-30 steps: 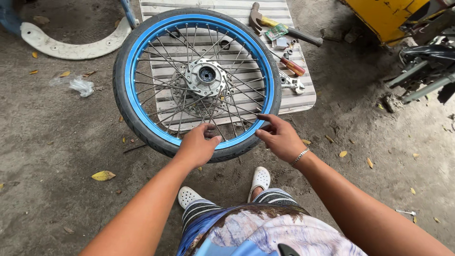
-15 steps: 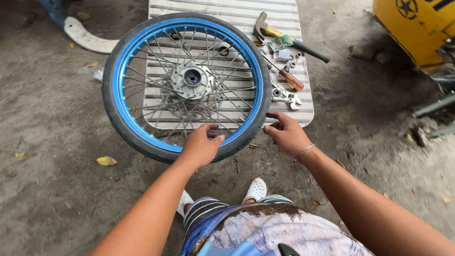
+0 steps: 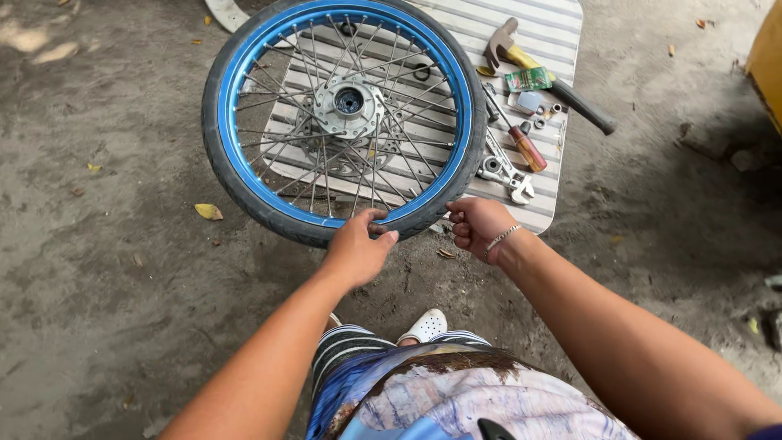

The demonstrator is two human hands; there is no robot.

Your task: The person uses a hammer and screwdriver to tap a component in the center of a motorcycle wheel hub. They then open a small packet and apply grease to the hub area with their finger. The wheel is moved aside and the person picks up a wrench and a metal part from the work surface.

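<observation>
A spoked wheel (image 3: 346,114) with a blue rim and a black tyre lies flat, partly on a striped mat (image 3: 538,41) and partly on the dirt floor (image 3: 122,285). Its silver hub (image 3: 349,102) sits at the centre, the spokes fanning out to the rim.

The left hand (image 3: 358,248) grips the near edge of the wheel, fingers curled over the tyre and onto the blue rim — closed on it. The right hand (image 3: 476,228) is just beside the tyre's near right edge, fingers curled into a loose fist with the fingertips at the rubber; whether it pinches anything there cannot be told. A thin bracelet (image 3: 501,238) circles that wrist.

No box or tray holds the tools — they lie loose on the mat to the right of the wheel: a hammer (image 3: 546,73) with a yellow and black handle, a screwdriver (image 3: 517,134) with a reddish handle, an adjustable wrench (image 3: 505,171), a small green packet (image 3: 528,79) and a few small metal fittings (image 3: 542,114).

A yellow leaf (image 3: 208,212) lies on the dirt left of the tyre. A white shoe (image 3: 423,326) shows below the hands.
</observation>
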